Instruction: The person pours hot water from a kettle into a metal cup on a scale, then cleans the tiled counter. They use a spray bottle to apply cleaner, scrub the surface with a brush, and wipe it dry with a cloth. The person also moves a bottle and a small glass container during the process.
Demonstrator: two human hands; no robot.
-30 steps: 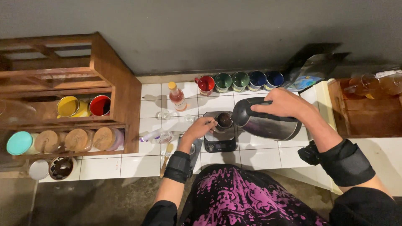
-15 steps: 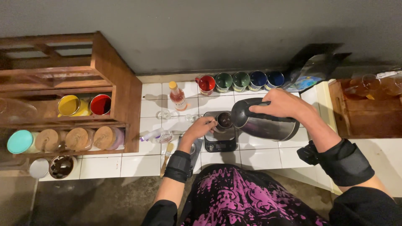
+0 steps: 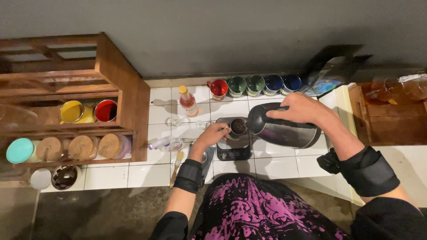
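Right hand [image 3: 299, 110] closed over the handle of a dark metal kettle [image 3: 284, 131], tilted so that its spout end leans toward a small cup [image 3: 238, 126]; left hand [image 3: 212, 135] curled at the cup's left side, fingertips at its rim, though whether they pinch the cup or a small stirring tool cannot be told from this view. Cup seated on a dark digital scale [image 3: 233, 149], which rests on the white tiled counter [image 3: 275, 166]; cup contents dark, surface level not legible.

Judged from the pose, the step in hand is a weighed pour into the cup; to do it well, the kettle should be tipped slowly from the wrist, the stream kept to the cup's centre, the spout held close above the rim without touching it; contact or leaning on the cup would likely falsify the reading; the left hand should steady lightly rather than press down for the same reason.

Surroundings: a row of coloured mugs [image 3: 254, 84] along the wall behind the scale; a small bottle with a yellow cap [image 3: 188, 101] just left of them; a wooden shelf unit [image 3: 71, 102] at far left holding yellow and red tins and cork-lidded jars; a wooden-handled brush [image 3: 176, 168] lying near the left wrist.
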